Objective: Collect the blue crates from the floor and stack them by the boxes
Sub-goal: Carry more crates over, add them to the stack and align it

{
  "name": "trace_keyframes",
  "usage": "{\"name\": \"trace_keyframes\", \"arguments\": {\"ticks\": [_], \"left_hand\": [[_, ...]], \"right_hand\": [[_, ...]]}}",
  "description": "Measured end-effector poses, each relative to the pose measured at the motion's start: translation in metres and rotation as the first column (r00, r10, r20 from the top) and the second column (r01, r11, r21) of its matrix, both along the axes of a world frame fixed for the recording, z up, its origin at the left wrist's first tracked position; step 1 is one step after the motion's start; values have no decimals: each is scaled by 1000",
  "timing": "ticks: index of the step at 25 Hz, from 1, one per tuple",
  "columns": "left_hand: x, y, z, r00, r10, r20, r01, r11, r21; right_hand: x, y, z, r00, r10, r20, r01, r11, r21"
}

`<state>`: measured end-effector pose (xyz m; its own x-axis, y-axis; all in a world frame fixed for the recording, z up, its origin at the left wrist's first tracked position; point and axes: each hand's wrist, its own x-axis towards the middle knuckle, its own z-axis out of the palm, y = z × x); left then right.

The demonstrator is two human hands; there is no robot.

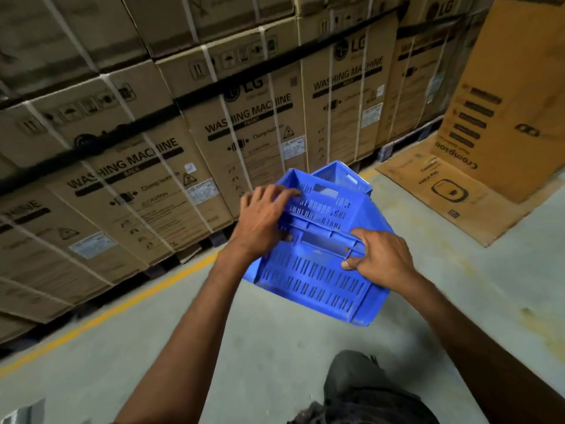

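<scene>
Where stacked brown cardboard washing-machine boxes [137, 179] line the left side behind a yellow painted floor line [122, 307], the left hand [266, 215] holds a blue slotted plastic crate [312, 280], fingers spread over its wall and thumb hooked at the near rim. The crate is off the floor and tilted. The right hand [379, 258] grips the same rim, fingers curled round it. Just beyond, a second blue plastic crate [342, 175] sits close to the boxes.

Risk: both holds are on one edge, so the crate may swing or slip. Lowered askew, it could jam on the second crate. The flattened brown cardboard sheet [443, 191] at right may slide underfoot.
</scene>
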<state>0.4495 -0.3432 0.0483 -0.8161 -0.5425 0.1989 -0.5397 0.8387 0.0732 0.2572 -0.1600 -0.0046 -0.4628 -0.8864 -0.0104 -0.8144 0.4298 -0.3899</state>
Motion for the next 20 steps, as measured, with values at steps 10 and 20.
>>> {"name": "trace_keyframes", "arguments": {"ticks": [10, 20], "left_hand": [[-61, -215, -109, 972, 203, -115, -124, 867, 483], [-78, -427, -174, 972, 206, 112, -234, 819, 524]], "right_hand": [[-68, -192, -32, 949, -296, 107, 293, 955, 50], [-56, -373, -74, 907, -416, -59, 420, 903, 89]]}}
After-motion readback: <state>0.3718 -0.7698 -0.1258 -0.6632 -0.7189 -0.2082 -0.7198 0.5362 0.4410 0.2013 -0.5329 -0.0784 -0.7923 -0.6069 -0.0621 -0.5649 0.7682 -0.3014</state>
